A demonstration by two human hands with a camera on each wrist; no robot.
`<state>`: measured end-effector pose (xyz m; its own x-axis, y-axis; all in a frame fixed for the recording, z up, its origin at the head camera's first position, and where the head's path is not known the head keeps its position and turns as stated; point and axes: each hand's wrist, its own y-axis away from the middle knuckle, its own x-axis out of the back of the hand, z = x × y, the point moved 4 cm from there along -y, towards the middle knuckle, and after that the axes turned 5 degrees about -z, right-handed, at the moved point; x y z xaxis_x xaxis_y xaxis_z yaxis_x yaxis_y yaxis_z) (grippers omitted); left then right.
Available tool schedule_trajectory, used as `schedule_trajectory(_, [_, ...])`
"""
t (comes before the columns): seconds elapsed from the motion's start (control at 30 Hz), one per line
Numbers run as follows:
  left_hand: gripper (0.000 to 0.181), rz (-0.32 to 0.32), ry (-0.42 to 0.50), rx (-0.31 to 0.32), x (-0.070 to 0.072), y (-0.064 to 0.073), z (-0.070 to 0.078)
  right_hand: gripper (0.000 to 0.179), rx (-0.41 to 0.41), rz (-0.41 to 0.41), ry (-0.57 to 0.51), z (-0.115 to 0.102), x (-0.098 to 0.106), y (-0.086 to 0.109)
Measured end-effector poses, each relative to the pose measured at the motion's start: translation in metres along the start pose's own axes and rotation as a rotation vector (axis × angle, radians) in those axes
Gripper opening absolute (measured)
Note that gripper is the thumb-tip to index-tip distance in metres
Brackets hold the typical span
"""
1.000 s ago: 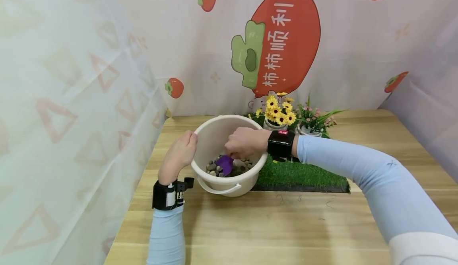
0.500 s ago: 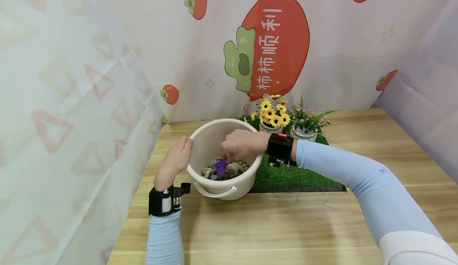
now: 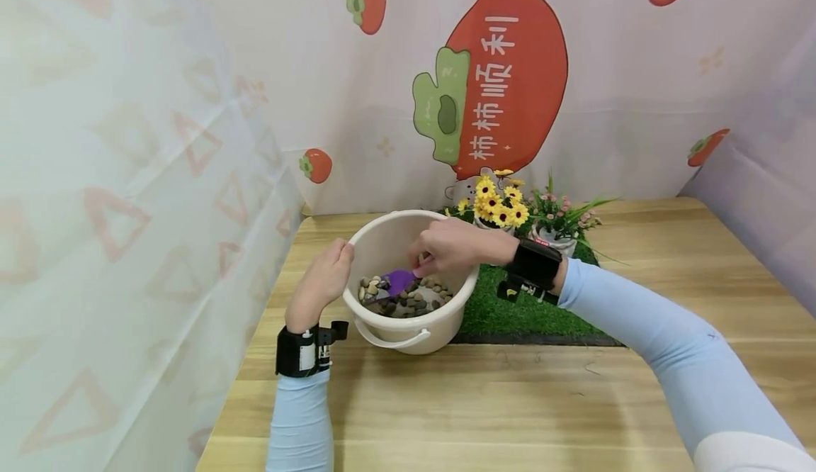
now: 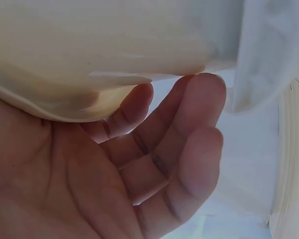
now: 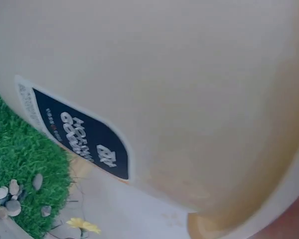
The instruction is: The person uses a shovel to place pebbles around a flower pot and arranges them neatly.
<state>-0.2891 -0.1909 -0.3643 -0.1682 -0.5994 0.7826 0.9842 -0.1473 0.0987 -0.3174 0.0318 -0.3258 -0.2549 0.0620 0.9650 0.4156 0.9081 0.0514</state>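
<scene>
A cream plastic bucket (image 3: 395,324) stands on the table with grey and tan pebbles (image 3: 417,309) at its bottom. My left hand (image 3: 325,277) grips the left side of its rim; the left wrist view shows the fingers (image 4: 199,159) curled beneath the lip. Inside the bucket, my right hand (image 3: 449,249) holds a small purple shovel (image 3: 400,282) by its handle. The blade points left and lies low over the stones. The right wrist view is mostly filled by the bucket's outer wall (image 5: 179,89) with a dark label, and the shovel is out of sight there.
Right of the bucket, artificial turf (image 3: 529,312) covers part of the wooden table (image 3: 484,408). Yellow flowers (image 3: 497,203) and a pot of pink flowers (image 3: 557,217) stand at its back. A few pebbles (image 5: 12,199) lie on the turf. Printed curtains hang behind and left.
The right hand has shifted a little right and up inside the bucket. Its shovel has turned from pointing down into the pebbles to pointing left. The left hand keeps its grip on the rim.
</scene>
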Motion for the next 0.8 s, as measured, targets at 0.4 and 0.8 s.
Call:
schedule_trajectory(0.4, [0.043, 0.025, 0.001, -0.032, 0.0, 0.001, 0.002, 0.004, -0.017, 0.131, 0.064, -0.003, 0.022, 0.02])
schedule_trajectory(0.8, [0.042, -0.001, 0.028, -0.014, -0.001, 0.0, 0.0, 0.005, -0.09, 0.197, 0.075, 0.002, 0.039, 0.048])
